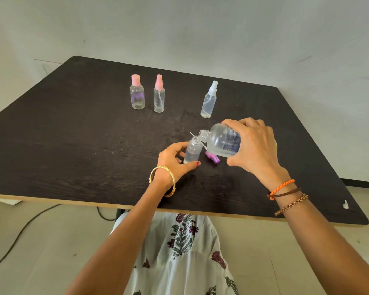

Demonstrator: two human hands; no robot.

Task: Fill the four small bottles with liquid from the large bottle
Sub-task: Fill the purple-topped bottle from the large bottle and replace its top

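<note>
My right hand [255, 146] grips the large clear bottle [223, 139], tipped on its side with its open neck over the mouth of a small uncapped bottle [193, 151]. My left hand [176, 159] holds that small bottle upright on the dark table [73, 135]. Its purple spray cap [212, 156] with a white tube lies on the table just behind it. Three other small bottles stand farther back: one with a pink cap [137, 92], one with a pink sprayer [159, 94] and one with a white sprayer [209, 101].
The table's near edge runs just above my lap. A small white scrap [346, 205] lies near the front right corner. A black cable [19, 233] trails over the floor at the left. A pale wall stands behind the table.
</note>
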